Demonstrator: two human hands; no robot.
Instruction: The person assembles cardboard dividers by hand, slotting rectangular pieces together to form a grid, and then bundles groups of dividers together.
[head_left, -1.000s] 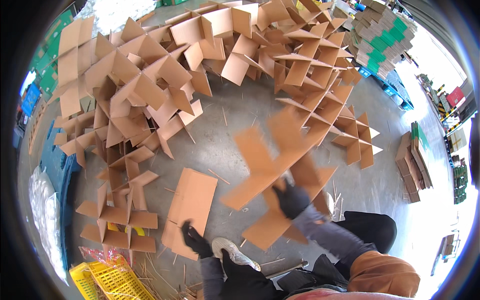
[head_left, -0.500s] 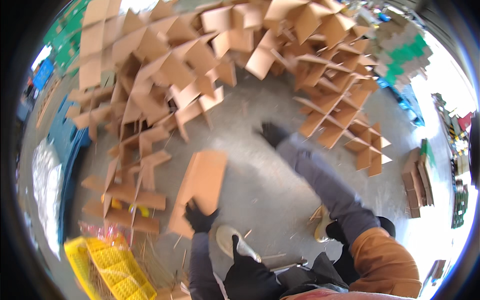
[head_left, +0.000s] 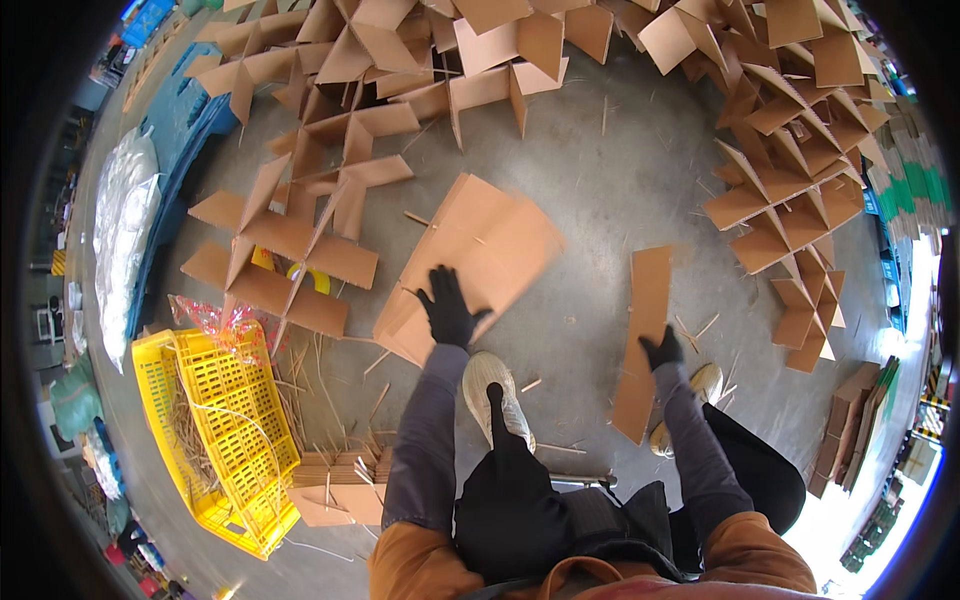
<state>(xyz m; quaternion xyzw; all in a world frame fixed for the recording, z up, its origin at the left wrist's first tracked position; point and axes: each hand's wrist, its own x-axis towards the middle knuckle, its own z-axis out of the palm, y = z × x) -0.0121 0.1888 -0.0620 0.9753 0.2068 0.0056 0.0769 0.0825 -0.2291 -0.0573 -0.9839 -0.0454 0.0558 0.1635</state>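
My left hand (head_left: 450, 308), in a black glove, lies with its fingers spread on a fanned pile of flat brown cardboard sheets (head_left: 500, 230) on the floor. A long narrow cardboard strip (head_left: 648, 295) stretches out to the right of that pile. At the strip's right edge is my right hand (head_left: 664, 350), also black-gloved, closed on it with the thumb over its face. The undersides of the right fingers are hidden. Several slotted cardboard dividers (head_left: 300, 240), fitted together into open grids, stand left of the pile.
More cardboard grids (head_left: 790, 200) crowd the far side and right. A yellow plastic crate (head_left: 235, 420) holding thin scraps lies at the left, near a blue pallet (head_left: 190, 130). Folded cardboard (head_left: 840, 425) stands at the right. Thin offcuts litter the floor by my shoes.
My right hand has come back nearer and to the right, and the cardboard strip now lies under it. The sheets by my left hand are fanned wider. The whole view has shifted.
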